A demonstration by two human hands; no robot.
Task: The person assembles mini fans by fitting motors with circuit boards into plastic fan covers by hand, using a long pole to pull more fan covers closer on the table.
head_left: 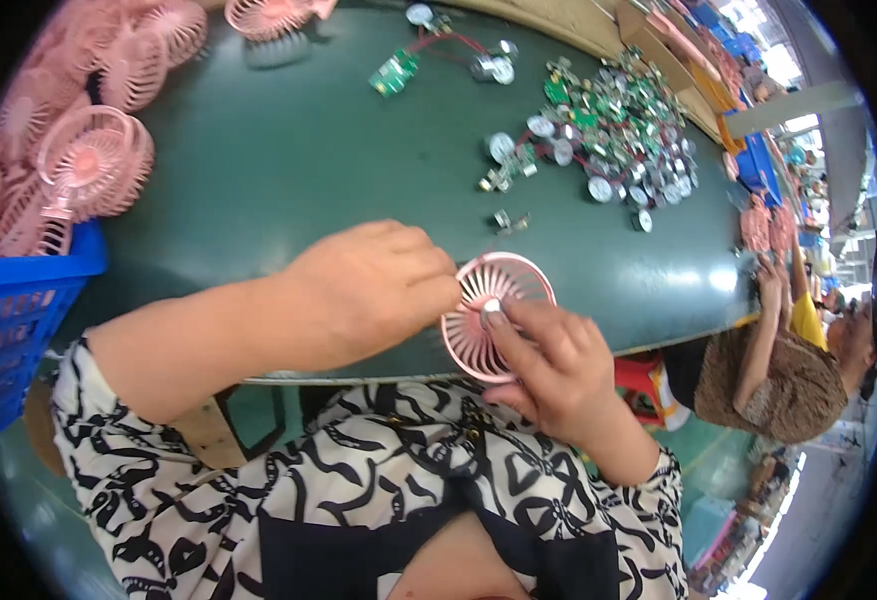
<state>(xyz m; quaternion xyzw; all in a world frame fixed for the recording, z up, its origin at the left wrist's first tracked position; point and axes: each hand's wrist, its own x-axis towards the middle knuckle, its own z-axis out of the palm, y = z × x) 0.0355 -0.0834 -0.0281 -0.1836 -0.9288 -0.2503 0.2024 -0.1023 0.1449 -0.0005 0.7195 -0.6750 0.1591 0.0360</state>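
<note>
A round pink fan housing (472, 345) with thin ribs is held over the table's near edge, tilted toward me. My right hand (564, 375) grips it from the right, with a finger or thumb pressed against a small silver round motor (492, 306) at its centre. At the housing's left side, my left hand (379, 290) is closed in a pinch, fingertips reaching over the ribs. Whatever sits between those fingertips is hidden. Just beyond the housing lies a small loose electronic part (509, 222).
Green circuit boards with wired motors form a heap (619, 130) at the far right; another wired board (395, 73) lies apart. Pink fan housings (89, 160) pile over a blue basket (19, 310) at left. A co-worker (784, 380) sits at right.
</note>
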